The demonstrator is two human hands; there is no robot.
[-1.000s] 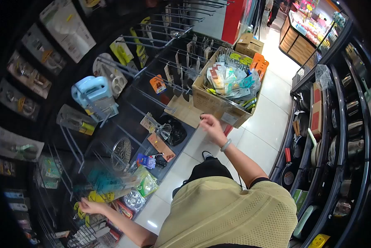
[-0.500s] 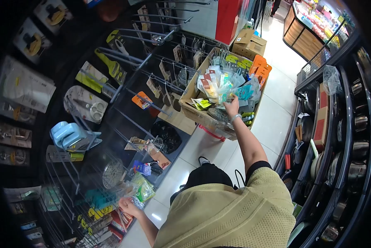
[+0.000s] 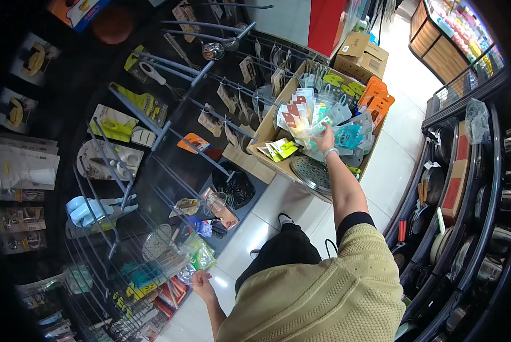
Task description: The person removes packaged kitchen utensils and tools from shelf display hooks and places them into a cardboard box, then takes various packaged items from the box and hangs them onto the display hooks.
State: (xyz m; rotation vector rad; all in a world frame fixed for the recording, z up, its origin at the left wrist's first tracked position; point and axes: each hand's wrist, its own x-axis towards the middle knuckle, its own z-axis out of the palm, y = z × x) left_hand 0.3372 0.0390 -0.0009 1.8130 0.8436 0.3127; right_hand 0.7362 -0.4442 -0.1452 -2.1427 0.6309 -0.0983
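My right hand reaches into an open cardboard box filled with packaged kitchen goods. Its fingers are closed on a clear plastic packet among the pile. Teal packets lie just right of the fingers, and cards with red-brown labels stand to the left. Below the wrist is a round perforated metal strainer. My left hand hangs low beside the display shelf, fingers loosely bent and apart, holding nothing visible. Nearest to it are a green-and-clear packet and other wrapped goods.
Metal display hooks jut out on the left, with hanging utensils. A blue plastic item hangs there too. Another cardboard box stands behind. Shelves of pans line the right side of the tiled aisle.
My left hand has moved right, away from the goods on the low shelf. My right hand stays in the box, while the packets around it have shifted and the view has turned slightly.
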